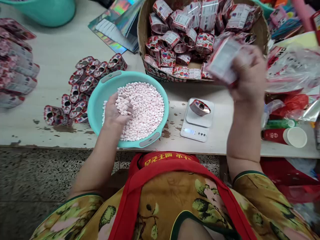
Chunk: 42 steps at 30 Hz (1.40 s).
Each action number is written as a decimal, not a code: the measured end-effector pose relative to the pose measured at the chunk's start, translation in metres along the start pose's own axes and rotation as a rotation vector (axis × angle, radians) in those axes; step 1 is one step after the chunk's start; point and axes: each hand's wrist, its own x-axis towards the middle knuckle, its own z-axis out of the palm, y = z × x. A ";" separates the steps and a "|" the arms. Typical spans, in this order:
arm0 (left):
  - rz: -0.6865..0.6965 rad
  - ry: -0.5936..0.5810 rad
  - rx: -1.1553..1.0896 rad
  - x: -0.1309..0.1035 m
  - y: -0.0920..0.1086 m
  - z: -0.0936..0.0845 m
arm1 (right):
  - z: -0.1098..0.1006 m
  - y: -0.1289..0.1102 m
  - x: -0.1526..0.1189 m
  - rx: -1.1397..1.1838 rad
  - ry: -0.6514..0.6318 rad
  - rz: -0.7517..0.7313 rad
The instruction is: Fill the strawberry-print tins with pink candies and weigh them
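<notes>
My left hand [117, 111] is cupped, palm up, around a heap of small pale-pink candies [123, 104]. It rests over a turquoise basin [96, 106] filled with the same candies. Blurred by motion, my right hand [247, 71] grips a red and white candy packet [223, 60] in front of the cardboard box [141, 40]. Similar packets [205, 42] are heaped inside that box. Between my hands, a single packet [200, 107] with a dark round hole lies on a white digital scale [194, 128] whose display is lit.
Packets with round openings [80, 108] are piled left of the basin, and more stacked packets [17, 63] lie at the far left. Shiny foil sheets [112, 26] and another turquoise basin [50, 13] are behind. A paper cup [295, 137] and plastic bags [295, 70] crowd the right.
</notes>
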 end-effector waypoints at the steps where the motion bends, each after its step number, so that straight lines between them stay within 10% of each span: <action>1: 0.000 -0.020 -0.017 0.002 -0.002 -0.001 | 0.031 -0.008 -0.019 0.036 -0.006 0.026; 6: 0.067 -0.083 -0.120 -0.011 0.010 0.006 | 0.152 -0.027 -0.078 0.257 -0.258 0.245; 15: 0.472 -0.132 -0.130 -0.036 0.019 0.059 | 0.241 -0.032 -0.074 0.112 -0.495 0.120; 25: 0.669 -0.077 0.050 -0.015 0.006 0.064 | 0.249 -0.043 -0.065 -0.253 -0.487 0.118; 42: 0.593 -0.176 0.121 -0.021 0.005 0.070 | 0.238 -0.043 -0.071 -0.100 -0.441 0.207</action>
